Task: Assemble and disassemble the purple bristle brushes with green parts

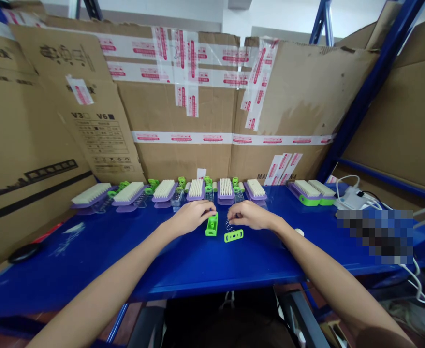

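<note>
Spring (228, 225) at right grip (231, 217), green plate (228, 238) beside

Taped cardboard (190, 113) backs a blue table (99, 237), pale wall (183, 10) beyond.

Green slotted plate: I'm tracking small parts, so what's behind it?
A coil spring shows behind the green slotted plate. Its upper end, by the fingers of the right hand, appears covered.

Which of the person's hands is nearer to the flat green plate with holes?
The right hand, just beyond the flat green plate and slightly to its right. The left hand is farther off to the left, by the green block.
</note>
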Tool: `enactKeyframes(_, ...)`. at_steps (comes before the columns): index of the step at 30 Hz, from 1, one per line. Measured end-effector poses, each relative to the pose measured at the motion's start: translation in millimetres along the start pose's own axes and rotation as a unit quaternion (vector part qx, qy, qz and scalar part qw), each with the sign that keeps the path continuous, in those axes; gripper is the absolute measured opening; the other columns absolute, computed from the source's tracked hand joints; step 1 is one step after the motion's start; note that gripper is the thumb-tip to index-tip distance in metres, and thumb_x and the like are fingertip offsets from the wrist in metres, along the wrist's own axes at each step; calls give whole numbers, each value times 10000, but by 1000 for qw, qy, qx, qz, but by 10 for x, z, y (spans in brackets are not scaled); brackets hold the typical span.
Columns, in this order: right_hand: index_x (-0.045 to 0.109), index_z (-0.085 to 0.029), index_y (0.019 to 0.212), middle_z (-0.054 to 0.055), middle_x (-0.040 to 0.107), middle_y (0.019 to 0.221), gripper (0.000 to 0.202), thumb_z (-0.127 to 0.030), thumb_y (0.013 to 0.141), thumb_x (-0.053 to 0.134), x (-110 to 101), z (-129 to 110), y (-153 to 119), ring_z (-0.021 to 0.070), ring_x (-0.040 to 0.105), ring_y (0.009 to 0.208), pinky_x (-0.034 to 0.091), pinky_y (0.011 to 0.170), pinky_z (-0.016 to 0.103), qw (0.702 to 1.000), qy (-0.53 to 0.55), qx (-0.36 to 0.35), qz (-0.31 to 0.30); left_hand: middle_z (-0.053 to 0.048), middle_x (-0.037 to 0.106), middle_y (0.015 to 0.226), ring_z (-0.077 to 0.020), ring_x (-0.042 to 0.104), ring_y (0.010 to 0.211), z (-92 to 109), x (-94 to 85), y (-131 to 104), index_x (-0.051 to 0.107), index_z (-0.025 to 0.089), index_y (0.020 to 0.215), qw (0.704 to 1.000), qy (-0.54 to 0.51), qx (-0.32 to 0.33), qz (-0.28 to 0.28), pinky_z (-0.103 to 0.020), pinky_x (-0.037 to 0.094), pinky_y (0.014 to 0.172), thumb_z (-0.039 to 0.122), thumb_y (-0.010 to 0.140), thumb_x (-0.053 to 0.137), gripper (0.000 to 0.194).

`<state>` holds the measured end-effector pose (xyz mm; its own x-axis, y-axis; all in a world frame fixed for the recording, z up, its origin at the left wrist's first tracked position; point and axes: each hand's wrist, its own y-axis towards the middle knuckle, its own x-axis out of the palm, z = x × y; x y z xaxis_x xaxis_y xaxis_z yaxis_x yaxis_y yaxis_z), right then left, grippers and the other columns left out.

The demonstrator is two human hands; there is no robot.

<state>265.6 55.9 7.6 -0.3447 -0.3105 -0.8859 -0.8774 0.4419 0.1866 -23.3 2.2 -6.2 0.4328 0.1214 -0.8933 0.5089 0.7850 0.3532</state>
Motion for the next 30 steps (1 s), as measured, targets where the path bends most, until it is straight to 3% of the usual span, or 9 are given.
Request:
enactKeyframes(15, 760, -179, 939, 31, 755, 932, 155, -51, 1008, 707, 21, 7, 0, 164, 644, 815, 431, 768, 268, 998, -52, -36, 20, -44, 773, 1107, -229, 719, 963, -14, 17, -6, 747, 244, 1153, 1000, 5, 16, 14, -377, 554, 894, 365, 1170, 555, 228)
enactKeyframes(21, 781, -172, 971, 15, 756, 904, 72, -108, 1003, 792, 32, -23, 8, 154, 638, 781, 436, 744, 265, 1000, -16, -13, 24, -72, 679, 1215, -277, 668, 1187, 89, 13, -2, 745, 246, 1154, 996, -35, 42, 66, -461, 543, 1069, 433, 1146, 627, 222)
enactKeyframes(30, 802, -176, 1055, 27, 794, 922, 36, -168, 1023, 787, 13, -89, -7, 164, 683, 789, 482, 748, 276, 998, 26, -19, 59, -63, 661, 1204, -294, 602, 1172, 120, 46, 19, 822, 276, 1129, 996, -61, 60, 31, -482, 507, 1083, 492, 1017, 837, 244)
